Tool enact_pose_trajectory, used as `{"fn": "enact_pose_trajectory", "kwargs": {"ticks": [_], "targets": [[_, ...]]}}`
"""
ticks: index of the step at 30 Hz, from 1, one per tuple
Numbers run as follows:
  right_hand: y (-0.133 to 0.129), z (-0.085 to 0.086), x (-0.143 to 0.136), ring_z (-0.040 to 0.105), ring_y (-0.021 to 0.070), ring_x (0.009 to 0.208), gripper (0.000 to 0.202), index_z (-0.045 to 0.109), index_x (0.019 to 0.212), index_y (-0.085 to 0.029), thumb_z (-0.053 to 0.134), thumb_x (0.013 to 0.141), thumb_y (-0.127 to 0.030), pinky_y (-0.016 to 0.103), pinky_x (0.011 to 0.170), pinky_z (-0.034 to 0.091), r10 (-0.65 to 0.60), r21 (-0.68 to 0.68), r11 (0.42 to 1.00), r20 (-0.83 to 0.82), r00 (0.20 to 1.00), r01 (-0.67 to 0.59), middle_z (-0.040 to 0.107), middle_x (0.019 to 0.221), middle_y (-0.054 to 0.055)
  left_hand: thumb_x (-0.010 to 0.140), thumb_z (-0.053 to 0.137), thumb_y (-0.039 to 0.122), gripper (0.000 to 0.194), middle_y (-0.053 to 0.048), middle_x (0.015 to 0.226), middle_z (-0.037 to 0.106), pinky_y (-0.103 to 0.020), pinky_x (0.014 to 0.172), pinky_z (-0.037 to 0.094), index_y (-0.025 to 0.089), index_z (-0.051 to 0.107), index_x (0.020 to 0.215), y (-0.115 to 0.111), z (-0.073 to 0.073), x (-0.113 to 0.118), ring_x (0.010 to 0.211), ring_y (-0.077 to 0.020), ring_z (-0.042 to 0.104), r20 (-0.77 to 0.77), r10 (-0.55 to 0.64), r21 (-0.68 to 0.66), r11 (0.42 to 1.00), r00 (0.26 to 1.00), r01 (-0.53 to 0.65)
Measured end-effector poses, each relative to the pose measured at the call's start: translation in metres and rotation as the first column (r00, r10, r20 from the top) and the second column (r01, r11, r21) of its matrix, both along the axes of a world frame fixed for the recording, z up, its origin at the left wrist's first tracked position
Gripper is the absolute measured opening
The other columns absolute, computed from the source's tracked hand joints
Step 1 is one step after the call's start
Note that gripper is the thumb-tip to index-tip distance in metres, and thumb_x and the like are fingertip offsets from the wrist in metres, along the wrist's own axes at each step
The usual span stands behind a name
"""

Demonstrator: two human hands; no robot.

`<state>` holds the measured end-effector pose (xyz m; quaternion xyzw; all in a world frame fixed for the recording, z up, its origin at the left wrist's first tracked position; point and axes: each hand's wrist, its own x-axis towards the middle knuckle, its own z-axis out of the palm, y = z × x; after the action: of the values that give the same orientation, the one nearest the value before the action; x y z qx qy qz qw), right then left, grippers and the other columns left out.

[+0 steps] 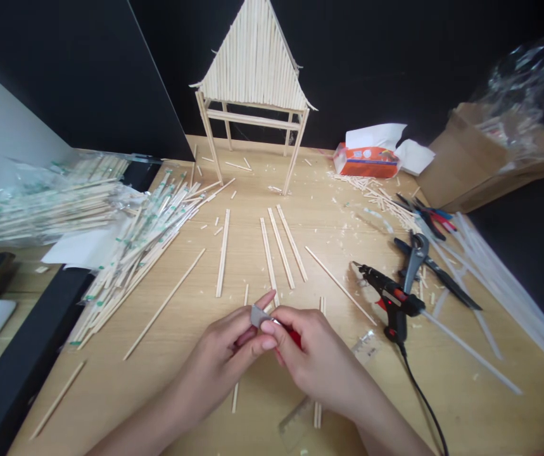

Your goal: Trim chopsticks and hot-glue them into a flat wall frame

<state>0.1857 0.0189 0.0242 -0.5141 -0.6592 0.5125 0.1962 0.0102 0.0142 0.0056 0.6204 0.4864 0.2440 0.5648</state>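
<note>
My right hand (316,351) is closed around a red-handled tool with a flat grey metal end (258,316); its exact kind is hard to tell. Touching that end from the other side, my left hand (234,345) has its fingers curled and thumb pressed in, and whatever it grips is hidden. Under my hands lie a thin wooden stick (235,396), a pair of joined sticks (318,413) and a clear ruler (295,418). Just beyond them are several glued stick strips (281,248), with another strip (223,253) to their left.
A stick-built house frame with a steep roof (257,63) stands at the back. Bagged sticks (133,253) are piled left. To the right are a hot glue gun (390,294) with its cord, pliers (426,218), clear glue sticks (513,291), an orange tissue box (366,159) and a cardboard box (471,158).
</note>
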Motion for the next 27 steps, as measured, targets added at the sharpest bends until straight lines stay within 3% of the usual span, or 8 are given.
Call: {"fn": "enact_pose_trajectory", "kwargs": {"ticks": [3, 6, 10, 12, 19, 24, 27], "targets": [[0.0, -0.001, 0.0, 0.045, 0.0089, 0.052, 0.028, 0.052, 0.075, -0.021, 0.037, 0.096, -0.033, 0.021, 0.051, 0.029, 0.0, -0.011, 1.0, 0.001, 1.0, 0.0, 0.051, 0.06, -0.004, 0.088, 0.053, 0.033, 0.029, -0.006, 0.136, 0.052, -0.025, 0.094, 0.044, 0.026, 0.061, 0.115, 0.001, -0.001, 0.001, 0.119, -0.0199, 0.053, -0.005, 0.007, 0.048, 0.999, 1.0, -0.006], [0.0, 0.0, -0.002, 0.044, 0.0084, 0.053, 0.027, 0.05, 0.073, -0.021, 0.038, 0.096, -0.03, 0.021, 0.053, 0.03, -0.014, -0.004, 1.0, -0.026, 1.0, 0.013, 0.05, 0.06, -0.005, 0.088, 0.054, 0.03, 0.024, -0.004, 0.126, 0.061, -0.024, 0.094, 0.043, 0.025, 0.065, 0.109, 0.001, -0.002, 0.002, 0.117, -0.0198, 0.054, 0.002, 0.035, 0.094, 0.995, 0.999, -0.035], [0.0, 0.003, -0.005, 0.045, 0.0078, 0.055, 0.024, 0.051, 0.074, -0.021, 0.039, 0.095, -0.024, 0.019, 0.057, 0.033, -0.022, 0.002, 1.0, -0.087, 0.996, 0.022, 0.051, 0.061, -0.005, 0.086, 0.056, 0.025, 0.017, -0.001, 0.102, 0.071, -0.02, 0.079, 0.048, 0.022, 0.071, 0.095, 0.001, -0.004, 0.003, 0.089, -0.0155, 0.064, 0.023, 0.082, 0.126, 0.988, 0.996, -0.085], [0.0, 0.004, -0.006, 0.045, 0.0079, 0.055, 0.024, 0.051, 0.074, -0.021, 0.038, 0.095, -0.023, 0.019, 0.058, 0.034, -0.029, 0.007, 1.0, -0.094, 0.995, 0.03, 0.053, 0.063, -0.005, 0.086, 0.056, 0.023, 0.016, 0.0, 0.093, 0.072, -0.019, 0.071, 0.047, 0.021, 0.072, 0.09, 0.0, -0.004, 0.004, 0.078, -0.0133, 0.063, 0.019, 0.103, 0.135, 0.985, 0.995, -0.104], [-0.003, 0.005, -0.008, 0.046, 0.0091, 0.055, 0.027, 0.052, 0.072, -0.02, 0.038, 0.095, -0.024, 0.021, 0.056, 0.033, -0.055, 0.07, 0.996, -0.035, 0.998, 0.057, 0.057, 0.067, -0.002, 0.086, 0.056, 0.022, 0.017, 0.002, 0.083, 0.07, -0.018, 0.067, 0.044, 0.02, 0.069, 0.077, -0.006, -0.001, 0.006, 0.072, -0.0121, 0.059, -0.045, 0.16, 0.217, 0.965, 0.986, -0.147], [-0.005, 0.004, -0.011, 0.046, 0.0097, 0.054, 0.027, 0.052, 0.072, -0.02, 0.039, 0.095, -0.026, 0.022, 0.055, 0.032, -0.074, 0.11, 0.991, 0.027, 0.997, 0.071, 0.054, 0.063, -0.002, 0.087, 0.054, 0.025, 0.02, 0.003, 0.076, 0.069, -0.017, 0.064, 0.044, 0.02, 0.069, 0.075, -0.008, -0.003, 0.008, 0.068, -0.0111, 0.059, -0.071, 0.193, 0.213, 0.961, 0.979, -0.174], [-0.004, 0.001, -0.007, 0.044, 0.0099, 0.053, 0.027, 0.05, 0.072, -0.02, 0.04, 0.095, -0.031, 0.022, 0.054, 0.031, -0.154, 0.121, 0.982, 0.055, 0.987, 0.146, 0.05, 0.06, -0.004, 0.086, 0.055, 0.027, 0.019, 0.002, 0.074, 0.07, -0.018, 0.064, 0.046, 0.02, 0.071, 0.077, -0.008, -0.008, 0.008, 0.068, -0.0123, 0.062, -0.08, 0.228, 0.211, 0.955, 0.97, -0.207]]}}
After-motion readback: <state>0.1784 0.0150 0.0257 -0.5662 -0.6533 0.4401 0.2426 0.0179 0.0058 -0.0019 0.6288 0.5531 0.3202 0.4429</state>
